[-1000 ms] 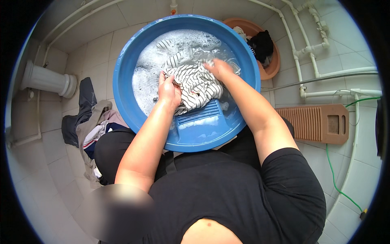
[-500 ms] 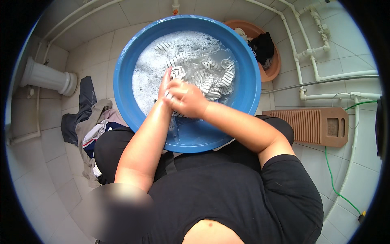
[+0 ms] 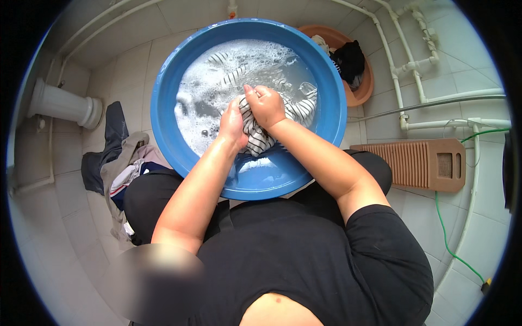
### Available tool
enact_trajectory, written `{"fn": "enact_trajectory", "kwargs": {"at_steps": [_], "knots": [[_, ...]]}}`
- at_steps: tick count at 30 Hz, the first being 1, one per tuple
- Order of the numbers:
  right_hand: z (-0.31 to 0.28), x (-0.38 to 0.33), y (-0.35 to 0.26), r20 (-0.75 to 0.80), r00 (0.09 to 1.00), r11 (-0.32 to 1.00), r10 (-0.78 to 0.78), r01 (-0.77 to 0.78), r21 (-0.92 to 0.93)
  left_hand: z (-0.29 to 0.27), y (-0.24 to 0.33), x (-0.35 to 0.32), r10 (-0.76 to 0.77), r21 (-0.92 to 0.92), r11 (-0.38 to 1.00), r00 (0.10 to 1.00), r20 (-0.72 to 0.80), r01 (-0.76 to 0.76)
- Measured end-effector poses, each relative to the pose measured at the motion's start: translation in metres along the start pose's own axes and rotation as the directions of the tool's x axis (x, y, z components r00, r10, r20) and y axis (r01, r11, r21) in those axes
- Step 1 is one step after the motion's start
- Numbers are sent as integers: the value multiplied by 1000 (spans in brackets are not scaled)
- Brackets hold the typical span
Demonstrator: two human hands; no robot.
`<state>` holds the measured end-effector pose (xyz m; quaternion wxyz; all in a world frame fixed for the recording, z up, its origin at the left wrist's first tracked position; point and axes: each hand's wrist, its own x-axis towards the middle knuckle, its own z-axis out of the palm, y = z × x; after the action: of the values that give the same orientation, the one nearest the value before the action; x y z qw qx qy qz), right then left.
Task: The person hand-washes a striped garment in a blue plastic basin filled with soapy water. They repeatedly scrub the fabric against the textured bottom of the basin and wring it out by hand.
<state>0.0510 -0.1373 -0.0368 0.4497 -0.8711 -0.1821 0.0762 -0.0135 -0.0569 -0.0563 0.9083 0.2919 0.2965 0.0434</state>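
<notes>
A large round blue basin [image 3: 331, 111] between my knees holds foamy water and a white garment with dark stripes [image 3: 259, 142]. Both hands are closed on a bunched part of that garment near the middle of the basin. My left hand [image 3: 232, 126] grips the bunch from its left side. On the upper right of the bunch, my right hand [image 3: 265, 107] is wrapped with its knuckles up. More striped cloth spreads to the right of the hands, and some shows through the suds beyond them.
Behind the basin at the right stands an orange basin [image 3: 365, 98] with dark and light clothes. A brown washboard [image 3: 401, 164] lies on the right, near white pipes [image 3: 399, 89] and a green hose [image 3: 445, 228]. Clothes are piled [image 3: 122, 163] on the tiled floor at the left.
My hands, earlier close together over the cloth, are now slightly apart with a bunch of striped cloth between them. The right hand has moved up and right; the cloth is gathered toward me.
</notes>
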Motion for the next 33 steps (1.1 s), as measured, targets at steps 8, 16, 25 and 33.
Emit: {"fn": "enact_trajectory", "kwargs": {"at_steps": [8, 16, 25, 33], "knots": [[-57, 31, -3, 770, 602, 977, 209, -89, -195, -5, 36, 5, 554, 268, 776, 820, 143, -570], [-49, 78, 45, 318, 941, 970, 114, -174, 167, -19, 30, 26, 165, 330, 937, 977, -137, -112], [-23, 79, 94, 253, 829, 850, 499, -413, -326, -35, 6, 44, 145, 407, 912, 963, -225, -42], [9, 7, -4, 258, 856, 892, -447, 406, 198, -26, 23, 33, -121, -251, 961, 993, 5, 119]]}}
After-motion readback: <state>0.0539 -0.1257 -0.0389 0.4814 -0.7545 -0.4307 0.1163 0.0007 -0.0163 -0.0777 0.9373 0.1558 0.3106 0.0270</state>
